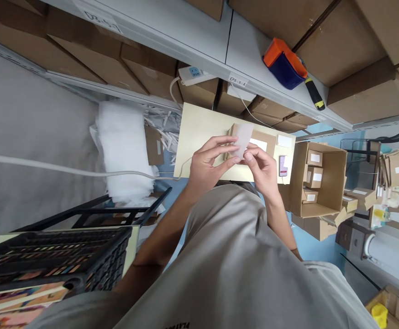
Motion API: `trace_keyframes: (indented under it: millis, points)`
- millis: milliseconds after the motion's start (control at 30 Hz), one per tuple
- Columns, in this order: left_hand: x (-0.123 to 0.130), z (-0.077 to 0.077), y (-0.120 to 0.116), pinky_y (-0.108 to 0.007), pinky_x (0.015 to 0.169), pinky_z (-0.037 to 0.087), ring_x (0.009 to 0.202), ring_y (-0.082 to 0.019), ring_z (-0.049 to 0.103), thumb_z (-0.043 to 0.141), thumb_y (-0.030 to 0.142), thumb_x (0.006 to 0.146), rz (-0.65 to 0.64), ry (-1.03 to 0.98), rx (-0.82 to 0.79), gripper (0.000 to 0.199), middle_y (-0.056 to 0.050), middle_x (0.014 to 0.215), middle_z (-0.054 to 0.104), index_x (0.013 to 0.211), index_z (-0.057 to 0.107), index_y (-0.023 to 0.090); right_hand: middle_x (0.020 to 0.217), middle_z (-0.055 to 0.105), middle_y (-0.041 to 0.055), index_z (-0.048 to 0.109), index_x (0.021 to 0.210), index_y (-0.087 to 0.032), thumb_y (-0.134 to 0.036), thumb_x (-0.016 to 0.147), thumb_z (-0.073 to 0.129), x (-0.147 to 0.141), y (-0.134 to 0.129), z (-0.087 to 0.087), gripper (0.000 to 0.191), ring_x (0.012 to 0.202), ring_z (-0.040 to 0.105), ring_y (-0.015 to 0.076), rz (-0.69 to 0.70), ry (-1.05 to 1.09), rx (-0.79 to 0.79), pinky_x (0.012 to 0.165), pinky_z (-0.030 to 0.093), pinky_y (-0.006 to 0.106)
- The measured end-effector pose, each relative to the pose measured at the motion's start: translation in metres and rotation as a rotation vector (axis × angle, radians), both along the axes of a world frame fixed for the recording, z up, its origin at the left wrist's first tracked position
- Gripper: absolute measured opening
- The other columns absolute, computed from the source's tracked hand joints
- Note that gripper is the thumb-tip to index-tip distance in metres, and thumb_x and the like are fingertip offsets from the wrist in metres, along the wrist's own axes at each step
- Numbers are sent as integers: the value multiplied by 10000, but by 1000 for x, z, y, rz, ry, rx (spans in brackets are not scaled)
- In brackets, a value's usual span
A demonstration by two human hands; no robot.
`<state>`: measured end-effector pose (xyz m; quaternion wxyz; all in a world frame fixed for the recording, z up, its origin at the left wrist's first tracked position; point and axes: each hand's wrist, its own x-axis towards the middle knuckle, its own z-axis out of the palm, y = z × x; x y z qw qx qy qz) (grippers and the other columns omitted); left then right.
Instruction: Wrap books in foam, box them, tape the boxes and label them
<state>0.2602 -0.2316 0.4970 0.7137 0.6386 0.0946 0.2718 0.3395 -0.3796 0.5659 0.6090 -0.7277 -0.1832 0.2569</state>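
Note:
A thin, pale translucent slip (244, 137) is held upright over the table between my two hands. My left hand (206, 164) grips its left and lower edge, fingers stretched along it and the thumb below. At the lower right corner, my right hand (263, 171) pinches it between thumb and fingertips. Just behind the slip lies a brown cardboard box (270, 142) with a white label, partly covered by my hands and the slip. All of this is over a pale yellow tabletop (194, 132).
A phone (283, 165) and a white label (284, 140) lie at the table's right end. Beside it stands an open carton (333, 178) holding small labelled boxes. An orange-and-blue tape dispenser (285, 64) sits on the shelf above. White wrapping sheets (120, 151) and a black crate (107, 251) are leftward.

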Motion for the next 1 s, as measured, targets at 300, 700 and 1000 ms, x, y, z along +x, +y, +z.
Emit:
trace_keyframes:
  millis: [300,700,1000]
  points:
    - [-3,0,-1,-474,1171,628,1330,-276,748,869,564,974,9,1,4,315,-96,1358,794,1176,892,323,1390,779,91,736,1025,-280,-778,967,769,-4,-3,2,503,1305,757,295,32,8,-44,1074,711,507]
    - [-4,2,-5,-466,1169,634,1329,-272,747,873,553,971,14,16,-20,296,-95,1344,795,1147,894,315,1449,731,97,704,1077,-273,-725,1005,756,-10,-6,7,461,1232,773,259,42,8,-35,1050,713,474]
    - [-3,2,-8,-476,1187,626,1329,-273,740,868,580,967,-9,54,-24,319,-99,1344,787,1137,895,311,1259,754,74,701,1050,-274,-709,1026,730,-9,-8,4,437,1222,756,251,6,-10,-62,1031,718,457]
